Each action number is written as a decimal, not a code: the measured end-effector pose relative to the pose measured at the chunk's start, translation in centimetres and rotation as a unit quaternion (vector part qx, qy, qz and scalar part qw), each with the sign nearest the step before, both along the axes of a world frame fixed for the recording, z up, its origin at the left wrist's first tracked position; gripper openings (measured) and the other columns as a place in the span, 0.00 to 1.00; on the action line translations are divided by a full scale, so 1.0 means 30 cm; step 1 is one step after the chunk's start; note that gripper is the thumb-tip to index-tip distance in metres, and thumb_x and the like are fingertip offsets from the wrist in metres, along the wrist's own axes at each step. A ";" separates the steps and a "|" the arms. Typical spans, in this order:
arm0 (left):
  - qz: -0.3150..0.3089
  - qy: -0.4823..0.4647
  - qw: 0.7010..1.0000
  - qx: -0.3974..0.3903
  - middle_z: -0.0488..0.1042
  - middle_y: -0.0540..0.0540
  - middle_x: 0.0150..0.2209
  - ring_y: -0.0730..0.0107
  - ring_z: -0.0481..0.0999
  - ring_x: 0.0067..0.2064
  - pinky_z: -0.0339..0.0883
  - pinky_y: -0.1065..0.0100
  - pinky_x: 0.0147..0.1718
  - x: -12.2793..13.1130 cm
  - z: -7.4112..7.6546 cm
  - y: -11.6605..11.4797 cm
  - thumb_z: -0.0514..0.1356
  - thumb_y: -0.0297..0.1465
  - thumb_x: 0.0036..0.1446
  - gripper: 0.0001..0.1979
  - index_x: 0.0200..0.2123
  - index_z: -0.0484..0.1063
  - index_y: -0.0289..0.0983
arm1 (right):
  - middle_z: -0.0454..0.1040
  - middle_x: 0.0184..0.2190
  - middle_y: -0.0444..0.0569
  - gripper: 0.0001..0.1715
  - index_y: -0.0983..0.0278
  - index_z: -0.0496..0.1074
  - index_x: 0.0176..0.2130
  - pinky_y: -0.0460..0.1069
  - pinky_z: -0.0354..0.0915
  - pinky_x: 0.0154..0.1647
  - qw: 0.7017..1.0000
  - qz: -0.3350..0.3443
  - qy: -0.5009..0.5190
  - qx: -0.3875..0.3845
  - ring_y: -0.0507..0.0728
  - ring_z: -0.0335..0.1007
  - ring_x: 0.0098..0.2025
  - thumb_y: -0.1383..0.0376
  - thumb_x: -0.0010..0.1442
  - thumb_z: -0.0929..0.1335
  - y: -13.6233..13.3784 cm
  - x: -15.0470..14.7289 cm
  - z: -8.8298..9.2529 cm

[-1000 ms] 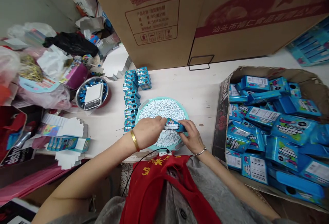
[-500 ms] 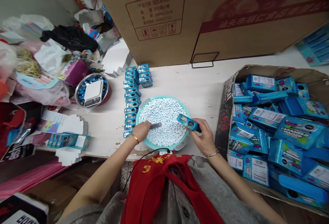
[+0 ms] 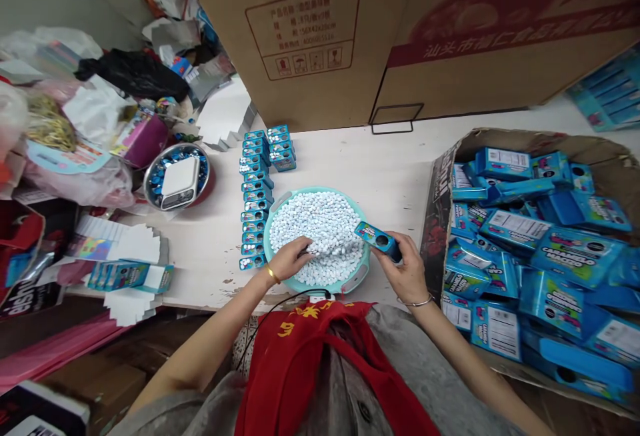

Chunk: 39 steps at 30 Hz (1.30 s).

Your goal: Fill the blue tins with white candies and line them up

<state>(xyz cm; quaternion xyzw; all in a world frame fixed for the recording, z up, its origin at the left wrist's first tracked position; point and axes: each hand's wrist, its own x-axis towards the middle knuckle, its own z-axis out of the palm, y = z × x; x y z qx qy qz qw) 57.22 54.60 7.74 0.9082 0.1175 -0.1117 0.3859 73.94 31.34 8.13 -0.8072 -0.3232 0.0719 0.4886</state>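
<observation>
A round turquoise basin (image 3: 267, 244) full of small white round candies (image 3: 325, 213) is on the table before me. My left hand (image 3: 291, 258) reaches in from the left, fingers closed on a small greyish scoop whose far end is hidden among the candies, which look heaped and blurred there. In my right hand (image 3: 406, 271) is a small blue box (image 3: 379, 239), tilted over the basin's right side, with a dark round hole on its upper face. Left of the basin stand similar blue boxes (image 3: 253, 229) in a column, white candies showing at their ends.
A large carton (image 3: 320, 103) closes off the back. An open carton (image 3: 434, 223) of blue boxes stands at right. At left are a metal bowl (image 3: 211, 179) with a white device (image 3: 181, 181) on it, stacked white card (image 3: 225, 113) and piled bags. A black wire stand (image 3: 397, 118) sits behind.
My left hand has pushed right and the scoop has gone into the candies, heaping them towards the box. My right hand and the blue box have shifted slightly right.
</observation>
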 end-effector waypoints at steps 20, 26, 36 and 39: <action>-0.219 0.108 0.913 0.328 0.70 0.40 0.36 0.60 0.72 0.40 0.68 0.64 0.34 0.213 0.565 -0.147 0.48 0.23 0.63 0.10 0.38 0.68 0.33 | 0.69 0.46 0.53 0.24 0.59 0.64 0.53 0.61 0.65 0.52 0.991 0.130 -0.037 0.005 0.62 0.65 0.50 0.71 0.57 0.63 0.091 -0.082 -0.043; -0.104 0.082 0.945 0.300 0.70 0.42 0.39 0.62 0.70 0.42 0.67 0.64 0.38 0.113 0.398 0.009 0.50 0.25 0.62 0.09 0.42 0.67 0.36 | 0.69 0.46 0.53 0.24 0.59 0.65 0.53 0.61 0.65 0.51 0.993 0.116 -0.015 0.003 0.62 0.66 0.49 0.70 0.56 0.63 0.074 -0.067 -0.044; 0.002 0.136 0.979 0.152 0.69 0.39 0.48 0.62 0.69 0.50 0.64 0.62 0.49 0.110 -0.151 -0.047 0.50 0.25 0.61 0.12 0.46 0.65 0.34 | 0.70 0.42 0.53 0.18 0.61 0.66 0.50 0.59 0.66 0.47 0.999 0.034 -0.028 -0.008 0.61 0.68 0.46 0.64 0.59 0.66 0.013 0.006 -0.004; 0.007 0.106 0.988 0.114 0.69 0.40 0.49 0.64 0.69 0.50 0.63 0.64 0.50 0.127 -0.171 -0.082 0.50 0.27 0.61 0.13 0.49 0.63 0.35 | 0.71 0.41 0.52 0.17 0.61 0.67 0.49 0.58 0.67 0.45 0.999 0.006 -0.034 -0.005 0.61 0.68 0.44 0.62 0.59 0.66 0.010 0.013 0.005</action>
